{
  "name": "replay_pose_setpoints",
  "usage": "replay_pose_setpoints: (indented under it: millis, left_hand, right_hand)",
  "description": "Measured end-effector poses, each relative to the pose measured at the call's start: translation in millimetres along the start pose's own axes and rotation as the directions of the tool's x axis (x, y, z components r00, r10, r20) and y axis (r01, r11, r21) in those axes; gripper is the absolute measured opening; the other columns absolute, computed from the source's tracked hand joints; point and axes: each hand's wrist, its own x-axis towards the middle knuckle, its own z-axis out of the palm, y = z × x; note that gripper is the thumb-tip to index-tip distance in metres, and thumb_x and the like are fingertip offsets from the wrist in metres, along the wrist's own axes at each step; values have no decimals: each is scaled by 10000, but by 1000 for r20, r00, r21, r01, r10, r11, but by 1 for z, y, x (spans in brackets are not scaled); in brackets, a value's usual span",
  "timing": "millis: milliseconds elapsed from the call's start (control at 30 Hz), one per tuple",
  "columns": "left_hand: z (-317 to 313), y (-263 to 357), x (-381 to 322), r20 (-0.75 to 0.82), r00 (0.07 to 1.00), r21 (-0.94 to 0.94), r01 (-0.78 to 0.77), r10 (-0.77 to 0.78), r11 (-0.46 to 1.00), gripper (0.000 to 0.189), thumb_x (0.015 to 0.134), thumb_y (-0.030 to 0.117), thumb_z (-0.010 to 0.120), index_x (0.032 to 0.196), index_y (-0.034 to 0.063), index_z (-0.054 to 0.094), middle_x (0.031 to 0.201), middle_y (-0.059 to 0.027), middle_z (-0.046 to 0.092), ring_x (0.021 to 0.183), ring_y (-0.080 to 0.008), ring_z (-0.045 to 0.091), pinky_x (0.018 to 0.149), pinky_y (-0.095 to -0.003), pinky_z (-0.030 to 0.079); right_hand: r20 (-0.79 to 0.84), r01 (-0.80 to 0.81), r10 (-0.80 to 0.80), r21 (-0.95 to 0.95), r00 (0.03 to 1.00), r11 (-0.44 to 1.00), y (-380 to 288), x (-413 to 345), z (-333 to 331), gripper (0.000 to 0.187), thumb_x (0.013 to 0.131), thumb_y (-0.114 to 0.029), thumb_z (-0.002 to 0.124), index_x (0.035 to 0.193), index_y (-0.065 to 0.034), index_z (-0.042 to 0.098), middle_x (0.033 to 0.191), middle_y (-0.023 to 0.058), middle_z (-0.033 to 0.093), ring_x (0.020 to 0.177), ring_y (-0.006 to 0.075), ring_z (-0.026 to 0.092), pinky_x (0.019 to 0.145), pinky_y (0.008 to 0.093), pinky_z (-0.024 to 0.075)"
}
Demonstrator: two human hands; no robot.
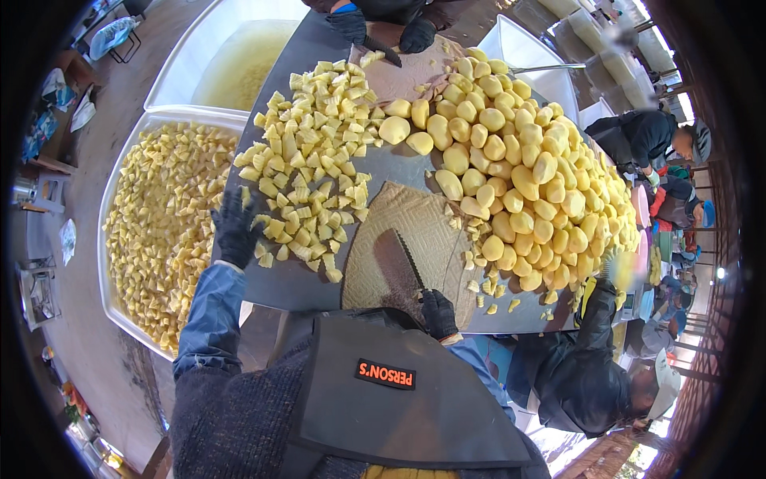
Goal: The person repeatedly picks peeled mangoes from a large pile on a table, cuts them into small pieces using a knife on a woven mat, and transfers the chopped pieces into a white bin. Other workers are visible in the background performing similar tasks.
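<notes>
My left hand, in a dark glove, is at the table's left edge beside a spread of ridged, cut potato pieces. Its fingers are blurred; a pale piece shows at the fingertips, and whether it is held cannot be told. In my right hand, also gloved, is a crinkle-cutting knife, its wavy blade pointing away from me over a tan textured cloth. Beyond the cloth, to the right, a large heap of peeled whole potatoes covers the metal table. Small scraps lie near the cloth's right side.
A white tub full of cut pieces stands against the table's left side, with another tub of cloudy liquid behind it. Across the table, a co-worker's gloved hands are by another wavy knife. Another co-worker stands at right.
</notes>
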Motion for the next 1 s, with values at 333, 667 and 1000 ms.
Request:
replay_pose_setpoints:
  millis: [333, 667, 1000]
  left_hand:
    - [11, -13, 71, -304, 946, -376, -10, -113, 927, 387, 561, 91, 749, 935, 105, 648, 910, -79, 646, 853, -292, 590, 803, -372, 442]
    - [-19, 6, 35, -264, 964, -667, -162, -28, 727, 351, 633, -64, 620, 966, 48, 619, 937, -109, 634, 941, -267, 591, 842, -333, 459]
    - [-12, -2, 22, -284, 953, -496, -52, -106, 867, 341, 694, -17, 619, 1024, 73, 626, 1027, -110, 631, 976, -292, 581, 877, -353, 449]
  right_hand:
    - [66, -245, 236, 257, 970, 935, -21, 0, -6, 296, 909, -290, 487, 848, -47, 644, 614, 37, 551, 542, 106, 466, 500, 275, 390]
    - [51, -206, 200, 306, 978, 929, -15, 1, -5, 321, 920, -310, 470, 843, -51, 643, 622, 21, 548, 558, 93, 458, 515, 271, 386]
    - [70, -292, 285, 316, 956, 903, -12, 2, -4, 329, 914, -305, 455, 832, -43, 636, 616, 51, 552, 556, 132, 474, 531, 304, 394]
